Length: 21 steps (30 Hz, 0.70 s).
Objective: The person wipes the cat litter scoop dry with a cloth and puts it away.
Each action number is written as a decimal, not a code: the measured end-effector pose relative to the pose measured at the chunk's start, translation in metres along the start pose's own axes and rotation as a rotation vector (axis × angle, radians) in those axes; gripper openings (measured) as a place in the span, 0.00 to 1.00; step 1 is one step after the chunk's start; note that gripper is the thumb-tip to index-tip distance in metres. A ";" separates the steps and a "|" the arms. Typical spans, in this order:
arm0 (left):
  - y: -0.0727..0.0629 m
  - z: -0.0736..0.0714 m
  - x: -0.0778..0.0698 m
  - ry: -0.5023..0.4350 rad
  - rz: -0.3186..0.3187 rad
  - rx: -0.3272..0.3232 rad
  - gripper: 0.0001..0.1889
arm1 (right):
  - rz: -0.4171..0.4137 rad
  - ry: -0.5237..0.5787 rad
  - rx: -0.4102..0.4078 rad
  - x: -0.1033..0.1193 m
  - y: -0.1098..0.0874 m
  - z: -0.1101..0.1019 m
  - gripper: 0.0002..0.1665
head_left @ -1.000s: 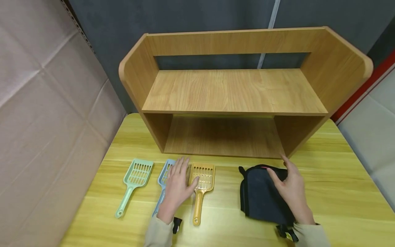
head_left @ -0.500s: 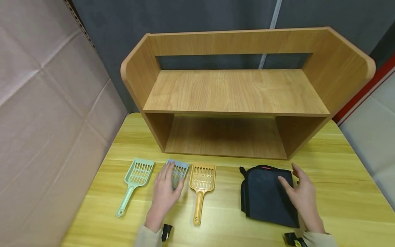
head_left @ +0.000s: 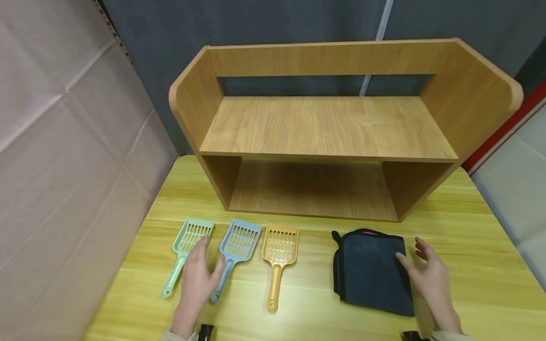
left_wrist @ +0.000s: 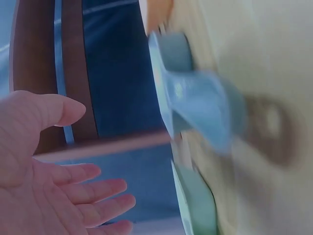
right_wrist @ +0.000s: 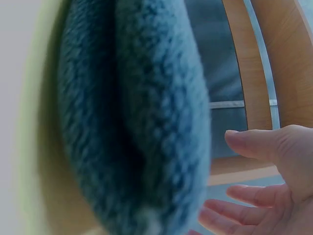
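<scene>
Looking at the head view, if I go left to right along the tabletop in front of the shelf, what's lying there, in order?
Pale green slotted plastic scoop, light blue slotted plastic scoop, yellow-orange slotted plastic scoop, dark navy squarish fabric pouch.

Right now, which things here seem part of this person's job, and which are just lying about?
Likely part of the job, going by the hands:
green scoop and blue scoop, near the left hand
yellow scoop, in the same row
dark blue fabric item, beside the right hand

Probably just surroundings:
wooden shelf, with neither hand at it
table, beneath the scoops
</scene>
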<state>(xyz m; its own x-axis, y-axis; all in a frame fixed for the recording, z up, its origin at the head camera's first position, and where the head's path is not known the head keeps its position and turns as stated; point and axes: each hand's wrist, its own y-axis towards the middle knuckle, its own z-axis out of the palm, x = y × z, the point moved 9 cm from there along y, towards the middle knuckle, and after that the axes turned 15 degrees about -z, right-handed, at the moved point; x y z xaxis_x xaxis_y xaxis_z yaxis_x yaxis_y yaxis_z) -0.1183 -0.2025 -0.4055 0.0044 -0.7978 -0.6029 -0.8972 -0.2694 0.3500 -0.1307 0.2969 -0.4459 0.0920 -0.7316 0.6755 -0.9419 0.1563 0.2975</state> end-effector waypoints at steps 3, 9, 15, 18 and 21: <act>-0.001 -0.010 0.011 0.013 -0.032 -0.015 0.31 | 0.028 0.016 0.019 -0.006 -0.003 0.000 0.37; -0.001 -0.020 0.038 0.067 -0.124 -0.017 0.32 | 0.046 -0.020 0.039 -0.016 -0.008 -0.003 0.36; -0.001 -0.031 0.064 0.136 -0.260 0.010 0.31 | 0.085 -0.028 0.076 -0.026 -0.010 0.000 0.35; -0.002 -0.034 0.077 0.161 -0.313 0.024 0.31 | 0.123 -0.021 0.117 -0.030 -0.010 0.005 0.36; -0.003 -0.035 0.088 0.172 -0.374 0.055 0.30 | 0.127 -0.004 0.145 -0.032 -0.009 0.009 0.37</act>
<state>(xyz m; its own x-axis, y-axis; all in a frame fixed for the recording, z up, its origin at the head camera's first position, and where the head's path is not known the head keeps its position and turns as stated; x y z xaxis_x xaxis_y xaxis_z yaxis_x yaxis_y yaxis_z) -0.0995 -0.2913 -0.4347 0.4042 -0.7303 -0.5507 -0.8419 -0.5323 0.0879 -0.1283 0.3131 -0.4762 -0.0315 -0.7150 0.6984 -0.9825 0.1505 0.1097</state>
